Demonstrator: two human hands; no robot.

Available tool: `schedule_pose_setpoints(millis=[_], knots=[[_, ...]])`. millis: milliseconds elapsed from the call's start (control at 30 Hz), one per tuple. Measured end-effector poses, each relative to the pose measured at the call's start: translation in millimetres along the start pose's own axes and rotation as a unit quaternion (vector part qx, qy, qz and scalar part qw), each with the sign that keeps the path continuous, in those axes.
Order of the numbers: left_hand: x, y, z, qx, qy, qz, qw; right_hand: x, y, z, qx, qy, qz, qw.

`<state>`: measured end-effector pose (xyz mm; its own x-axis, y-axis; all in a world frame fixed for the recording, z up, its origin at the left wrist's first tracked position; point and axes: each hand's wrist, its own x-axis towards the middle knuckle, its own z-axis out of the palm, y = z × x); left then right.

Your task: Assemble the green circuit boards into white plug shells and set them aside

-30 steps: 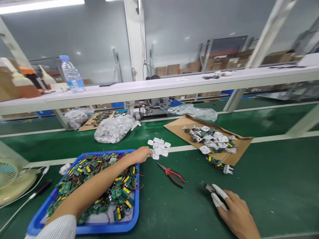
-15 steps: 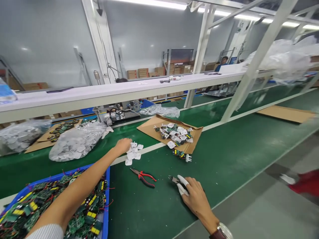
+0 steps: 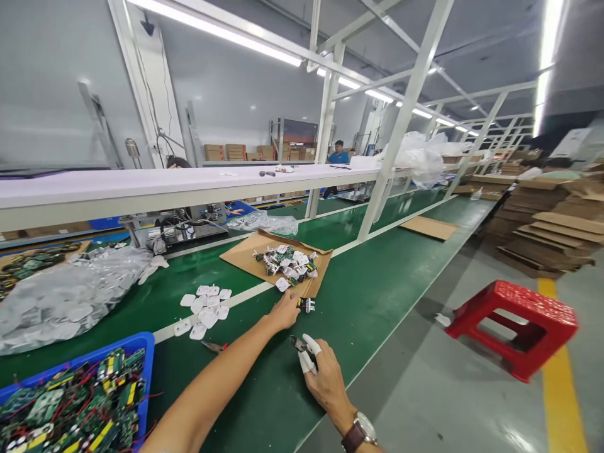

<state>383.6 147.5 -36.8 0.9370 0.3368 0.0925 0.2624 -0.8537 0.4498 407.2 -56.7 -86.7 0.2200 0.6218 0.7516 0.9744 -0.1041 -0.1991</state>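
Observation:
My left hand (image 3: 284, 310) is closed over a small circuit board (image 3: 306, 305) with yellow parts and white plug pins, at the near edge of a cardboard sheet (image 3: 245, 255). The fingers cover most of that board. A pile of similar boards and white covers (image 3: 287, 263) lies on the cardboard. In my right hand (image 3: 325, 377), with white finger cots on thumb and forefinger, are small cutting pliers (image 3: 297, 343), jaws pointing up-left. My left forearm partly hides red-handled pliers (image 3: 214, 346) on the green bench. Loose white plastic covers (image 3: 206, 308) lie left of them.
A blue tray (image 3: 149, 371) full of wired circuit boards stands at lower left, below a clear bag (image 3: 80, 302) of white pieces. A white post (image 3: 401, 119) rises from the bench (image 3: 368, 296). A red stool (image 3: 514, 321) stands on the floor at right.
My left hand has moved right, from the white covers to the circuit board beside the cardboard. The view has turned right, bringing the stool into sight. My right hand still holds the cutting pliers.

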Motion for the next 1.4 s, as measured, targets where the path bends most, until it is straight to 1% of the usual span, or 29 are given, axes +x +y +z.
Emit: schedule_pose_setpoints(millis=[67,133,267,367,467,567,667,733,800,900,1000,1100,1167,1233,1367,1400], knots=[[3,-1,4.5,-0.006,0.012,-0.025,1.0,-1,1,2,0.007,0.008,0.009,1.0],[-3,-7,2.3,-0.01,0.018,-0.043,0.999,-3,3,5,0.016,0.015,0.019,1.0],[-30,-27,-11.6,-0.019,0.022,-0.063,0.998,-6,6,11,0.041,0.022,0.043,0.998],[-51,-33,-19.1,-0.031,0.023,-0.066,0.997,-9,9,15,0.056,0.027,0.067,0.996],[-59,-24,-18.0,-0.047,0.025,-0.062,0.997,-10,10,19,0.069,0.034,0.085,0.993],[-54,-5,-10.6,-0.062,0.03,-0.071,0.995,-10,11,19,0.084,0.04,0.091,0.991],[-47,13,-3.3,-0.075,0.041,-0.101,0.991,-9,10,18,0.102,0.044,0.095,0.989],[-45,22,-1.7,-0.087,0.048,-0.118,0.988,-8,10,16,0.117,0.047,0.102,0.987],[-46,29,-4.6,-0.105,0.049,-0.122,0.986,-7,9,14,0.135,0.05,0.114,0.983],[-58,33,-17.9,-0.139,0.042,-0.11,0.983,-4,7,10,0.171,0.056,0.141,0.974],[-86,33,-39.5,-0.177,0.038,-0.091,0.979,1,1,6,0.216,0.06,0.176,0.959],[-130,29,-61.7,-0.221,0.038,-0.079,0.971,10,-16,2,0.274,0.053,0.211,0.937],[-163,26,-72.8,-0.25,0.042,-0.084,0.964,18,-36,0,0.319,0.029,0.221,0.921],[-196,24,-79.9,-0.28,0.047,-0.096,0.954,26,-62,0,0.367,-0.011,0.216,0.905],[-252,23,-86.4,-0.337,0.059,-0.12,0.932,42,-116,1,0.45,-0.09,0.184,0.869],[-264,23,-87.4,-0.359,0.065,-0.127,0.923,44,-127,1,0.464,-0.104,0.175,0.862]])
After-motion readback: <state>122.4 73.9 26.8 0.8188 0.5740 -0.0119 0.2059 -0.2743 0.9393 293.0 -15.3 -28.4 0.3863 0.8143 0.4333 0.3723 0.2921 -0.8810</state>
